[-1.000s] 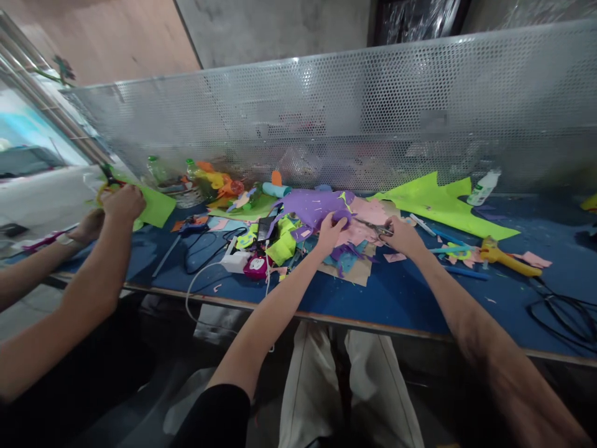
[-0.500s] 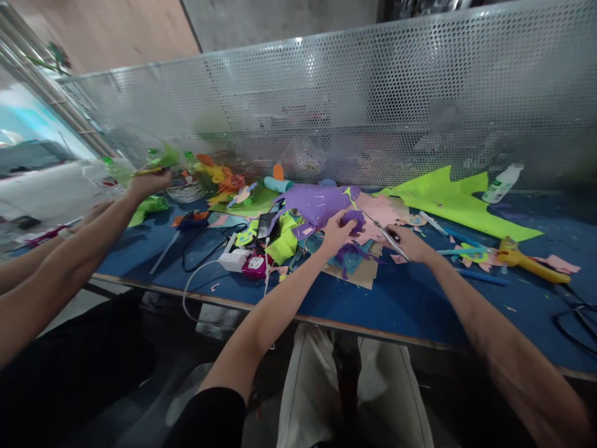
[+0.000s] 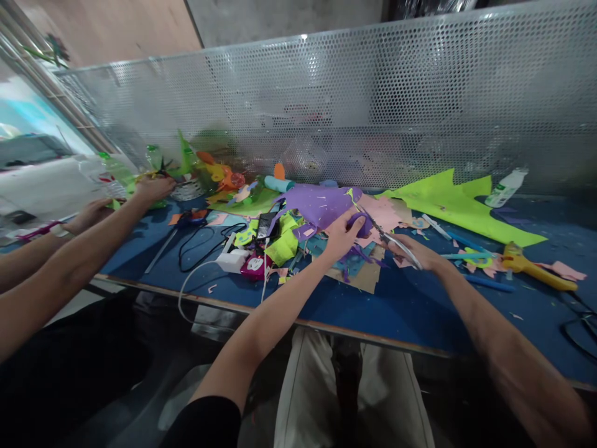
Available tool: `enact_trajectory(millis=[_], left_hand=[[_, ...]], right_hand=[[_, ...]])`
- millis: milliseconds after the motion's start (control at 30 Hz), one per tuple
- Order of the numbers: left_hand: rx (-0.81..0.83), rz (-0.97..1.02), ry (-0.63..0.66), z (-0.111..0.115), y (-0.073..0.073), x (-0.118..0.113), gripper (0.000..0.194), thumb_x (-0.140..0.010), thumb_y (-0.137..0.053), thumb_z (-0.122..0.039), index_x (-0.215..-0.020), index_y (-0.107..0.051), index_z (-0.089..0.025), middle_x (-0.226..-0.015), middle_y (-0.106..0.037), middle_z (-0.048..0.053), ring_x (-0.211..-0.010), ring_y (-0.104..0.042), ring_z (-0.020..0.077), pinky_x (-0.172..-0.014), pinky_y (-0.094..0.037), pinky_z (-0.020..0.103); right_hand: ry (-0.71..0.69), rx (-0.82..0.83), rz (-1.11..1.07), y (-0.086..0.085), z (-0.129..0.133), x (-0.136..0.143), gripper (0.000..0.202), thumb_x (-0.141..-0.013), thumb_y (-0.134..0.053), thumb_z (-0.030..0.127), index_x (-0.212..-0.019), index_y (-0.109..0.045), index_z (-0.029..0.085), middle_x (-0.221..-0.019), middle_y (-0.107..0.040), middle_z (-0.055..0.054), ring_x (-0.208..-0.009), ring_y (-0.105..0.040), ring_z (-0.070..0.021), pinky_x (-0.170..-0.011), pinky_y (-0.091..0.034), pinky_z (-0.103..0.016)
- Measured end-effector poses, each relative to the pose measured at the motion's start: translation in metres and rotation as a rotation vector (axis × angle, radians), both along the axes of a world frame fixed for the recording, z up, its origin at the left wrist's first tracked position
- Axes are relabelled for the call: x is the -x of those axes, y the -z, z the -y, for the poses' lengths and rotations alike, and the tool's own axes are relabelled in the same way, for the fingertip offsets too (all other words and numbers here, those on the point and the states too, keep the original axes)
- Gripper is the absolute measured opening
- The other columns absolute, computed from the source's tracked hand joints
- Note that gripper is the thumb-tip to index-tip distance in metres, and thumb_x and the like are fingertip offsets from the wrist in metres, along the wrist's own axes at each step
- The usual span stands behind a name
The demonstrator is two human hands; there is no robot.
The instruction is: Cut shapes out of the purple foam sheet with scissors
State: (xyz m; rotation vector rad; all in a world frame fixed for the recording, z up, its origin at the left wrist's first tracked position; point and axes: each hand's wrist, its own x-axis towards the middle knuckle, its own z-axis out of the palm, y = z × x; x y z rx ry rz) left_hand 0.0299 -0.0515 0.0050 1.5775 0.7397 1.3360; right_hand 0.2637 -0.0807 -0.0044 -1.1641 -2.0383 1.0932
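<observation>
Blue tabletop [image 3: 396, 317] is backed by a perforated metal screen [image 3: 280, 93] across the frame. At the left of the frame, a co-worker's hand [image 3: 156, 186] is seen beside green bottles [image 3: 112, 171]. Left of centre, a white plug adapter [image 3: 232, 261] is surrounded by cables and paper scraps. At the centre, a purple sheet [image 3: 314, 204] is spread over the clutter; just to its right, a small purple piece [image 3: 366, 226] is pinched by the left hand [image 3: 342, 236]. Scissors [image 3: 388, 236] are gripped in the right hand [image 3: 413, 250], their long axis slanted from upper left to lower right. From that hand, the nearer one to the handles, the piece lies to the left; the blades seem to be touching it, though blur obscures this. Lime sheet [image 3: 443, 199] and yellow glue gun [image 3: 536, 269] are seen farther right.
</observation>
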Motion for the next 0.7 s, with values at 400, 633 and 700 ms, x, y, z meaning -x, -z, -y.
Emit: enact_trajectory(millis=[400, 633, 700], left_hand=[[-0.02, -0.003, -0.011, 0.006, -0.011, 0.002, 0.042, -0.092, -0.066, -0.056, -0.102, -0.065, -0.015, -0.087, -0.072, 0.005, -0.071, -0.071, 0.0146, -0.071, -0.06, 0.027], [0.136, 0.002, 0.103, 0.005, -0.011, 0.004, 0.048, -0.087, -0.071, -0.058, -0.111, -0.059, -0.017, -0.072, -0.068, -0.001, -0.057, -0.068, 0.0141, -0.058, -0.061, 0.028], [0.148, -0.042, 0.118, 0.008, -0.014, 0.004, 0.047, -0.088, -0.07, -0.058, -0.11, -0.058, -0.018, -0.062, -0.064, -0.003, -0.047, -0.062, 0.012, -0.049, -0.057, 0.025]], right_hand=[[0.009, -0.093, -0.033, -0.005, 0.006, 0.007, 0.052, -0.084, -0.044, 0.073, -0.074, -0.049, 0.022, -0.052, -0.045, 0.005, -0.042, -0.046, -0.0121, -0.041, -0.037, -0.024], [0.048, -0.108, 0.038, -0.005, 0.0, -0.002, 0.048, -0.081, -0.057, 0.066, -0.081, -0.055, 0.018, -0.064, -0.044, 0.004, -0.048, -0.042, -0.0093, -0.042, -0.037, -0.022], [0.036, -0.049, -0.001, -0.004, 0.001, -0.003, 0.05, -0.079, -0.058, 0.068, -0.084, -0.055, 0.019, -0.067, -0.042, 0.005, -0.049, -0.041, -0.0085, -0.042, -0.04, -0.022]])
